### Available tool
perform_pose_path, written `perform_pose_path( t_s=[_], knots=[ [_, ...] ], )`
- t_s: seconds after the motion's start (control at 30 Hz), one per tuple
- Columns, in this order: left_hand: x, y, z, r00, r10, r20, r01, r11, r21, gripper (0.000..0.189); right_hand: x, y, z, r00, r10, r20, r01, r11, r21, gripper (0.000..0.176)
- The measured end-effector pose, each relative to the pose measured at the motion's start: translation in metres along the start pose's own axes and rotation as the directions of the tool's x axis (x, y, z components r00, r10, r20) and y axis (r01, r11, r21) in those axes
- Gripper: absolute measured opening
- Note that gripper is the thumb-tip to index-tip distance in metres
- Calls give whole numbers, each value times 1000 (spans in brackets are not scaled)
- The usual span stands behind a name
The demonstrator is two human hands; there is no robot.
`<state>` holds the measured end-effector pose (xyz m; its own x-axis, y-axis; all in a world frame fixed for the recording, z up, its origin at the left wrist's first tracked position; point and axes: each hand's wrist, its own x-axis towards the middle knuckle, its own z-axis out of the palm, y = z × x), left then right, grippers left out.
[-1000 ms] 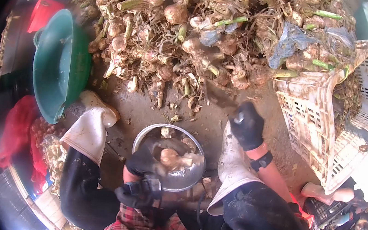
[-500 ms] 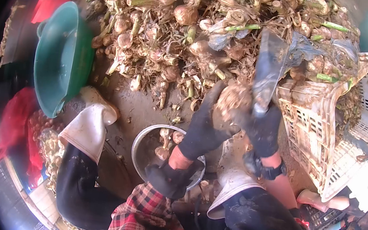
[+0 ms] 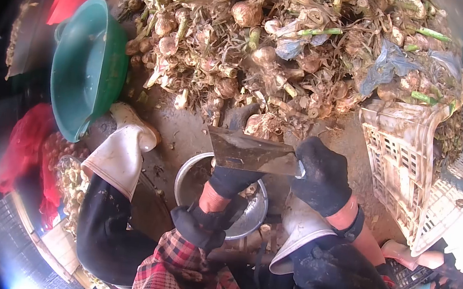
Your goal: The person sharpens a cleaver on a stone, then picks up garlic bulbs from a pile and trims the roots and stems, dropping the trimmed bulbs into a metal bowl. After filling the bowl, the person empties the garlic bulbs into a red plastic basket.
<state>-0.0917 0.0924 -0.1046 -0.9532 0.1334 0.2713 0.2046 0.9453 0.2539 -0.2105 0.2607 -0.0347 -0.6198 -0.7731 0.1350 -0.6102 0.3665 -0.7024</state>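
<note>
A wide, grimy blade (image 3: 251, 152) lies across in front of a brown bulb (image 3: 265, 126) with a shaggy tuft of roots.
From where I stand the bulb looks dirt-streaked and dry, its pale, stringy roots showing just past the blade's far edge, its lower part hidden by the metal; it sits ahead of the left hand (image 3: 232, 181), dark-gloved fingers against its left side, so that hand grasps it, though the blade covers most of the grip, and well to the left of the right hand (image 3: 321, 177), also gloved, which is clenched round the blade's handle end, while a metal bowl (image 3: 255, 220) stands below the left hand and a heap of bulbs (image 3: 292, 35) spreads beyond.
</note>
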Motion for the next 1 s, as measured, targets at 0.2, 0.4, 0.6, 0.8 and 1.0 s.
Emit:
perform_pose_path(
  t_s=[0.2,0.4,0.6,0.8,1.0],
  knots=[
    [19,7,-14,807,-589,36,404,507,-761,61,-7,15,12,997,-34,66,33,999,16,35],
    [24,9,-37,902,-370,222,422,649,-633,20,-17,41,41,999,-49,-13,50,995,91,37],
    [14,17,-35,885,-426,187,432,604,-670,18,-26,49,57,999,-40,5,39,987,158,41],
    [8,19,-35,884,-443,150,419,608,-675,17,-25,49,62,998,-55,16,52,986,158,40],
    [6,21,-45,781,-540,312,587,467,-661,23,-22,44,60,998,-48,30,43,987,155,37]
  ],
)
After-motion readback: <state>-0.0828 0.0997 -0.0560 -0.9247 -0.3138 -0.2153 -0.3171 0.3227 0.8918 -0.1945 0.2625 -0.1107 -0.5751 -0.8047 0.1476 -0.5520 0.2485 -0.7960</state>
